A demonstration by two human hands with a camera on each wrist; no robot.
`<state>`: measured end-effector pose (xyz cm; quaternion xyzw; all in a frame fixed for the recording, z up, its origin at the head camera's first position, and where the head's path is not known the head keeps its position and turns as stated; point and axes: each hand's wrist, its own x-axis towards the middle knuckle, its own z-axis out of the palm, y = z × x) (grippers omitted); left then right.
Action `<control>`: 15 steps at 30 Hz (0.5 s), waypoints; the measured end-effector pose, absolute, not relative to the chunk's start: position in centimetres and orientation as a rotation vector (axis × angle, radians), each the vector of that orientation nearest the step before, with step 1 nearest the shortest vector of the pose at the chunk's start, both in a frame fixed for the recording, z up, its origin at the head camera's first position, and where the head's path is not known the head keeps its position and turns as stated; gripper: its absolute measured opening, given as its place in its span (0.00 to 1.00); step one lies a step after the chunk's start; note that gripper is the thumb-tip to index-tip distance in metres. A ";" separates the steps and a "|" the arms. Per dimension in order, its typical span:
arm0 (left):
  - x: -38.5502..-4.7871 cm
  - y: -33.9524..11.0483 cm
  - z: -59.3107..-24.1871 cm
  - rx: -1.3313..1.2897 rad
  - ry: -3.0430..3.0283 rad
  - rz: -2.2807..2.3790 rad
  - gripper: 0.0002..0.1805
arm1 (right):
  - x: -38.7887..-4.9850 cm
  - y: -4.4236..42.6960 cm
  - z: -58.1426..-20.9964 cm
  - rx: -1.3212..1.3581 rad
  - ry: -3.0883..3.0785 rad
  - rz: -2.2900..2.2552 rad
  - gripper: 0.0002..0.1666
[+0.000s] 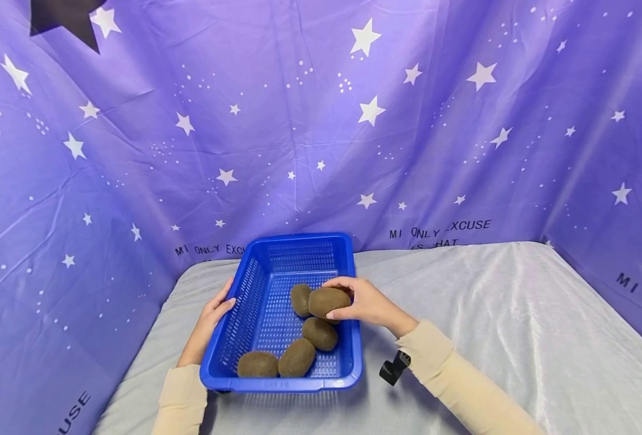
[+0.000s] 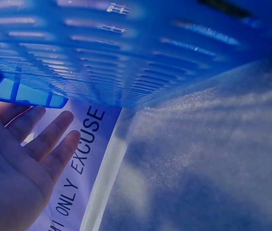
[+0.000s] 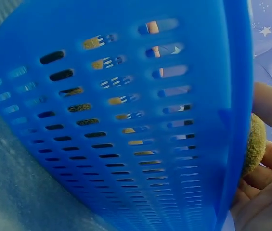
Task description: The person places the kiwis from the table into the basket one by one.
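A blue plastic basket with slotted walls stands on the cloth-covered surface. Over its right side, my right hand holds a brown, fuzzy kiwi between thumb and fingers. That kiwi shows just past the rim in the right wrist view. Several other kiwis lie in the basket, along its right side and near end; one is mostly hidden beneath the held one. My left hand is at the left rim, thumb over it and fingers outside. In the left wrist view, the left hand's fingers reach under the rim.
Grey, shiny cloth covers the surface. Purple curtains with white stars and lettering hang at the back and both sides. A black strap-like device hangs by my right wrist.
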<state>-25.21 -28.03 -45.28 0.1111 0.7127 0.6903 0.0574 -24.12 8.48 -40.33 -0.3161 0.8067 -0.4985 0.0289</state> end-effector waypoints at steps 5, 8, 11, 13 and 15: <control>-25.2 -28.1 -45.3 0.335 2.166 2.079 0.33 | -24.1 8.5 -40.7 -0.973 2.512 -1.524 0.31; -25.1 -28.1 -45.3 0.336 2.173 2.073 0.33 | -24.1 8.4 -40.9 -0.990 2.508 -1.530 0.31; -25.1 -28.0 -45.3 0.335 2.179 2.068 0.33 | -24.1 8.5 -41.1 -1.015 2.496 -1.548 0.30; -25.1 -28.0 -45.3 0.335 2.185 2.062 0.33 | -24.0 8.6 -41.1 -1.023 2.479 -1.571 0.29; -25.2 -28.0 -45.2 0.330 2.193 2.059 0.33 | -23.9 8.8 -41.1 -1.017 2.464 -1.601 0.28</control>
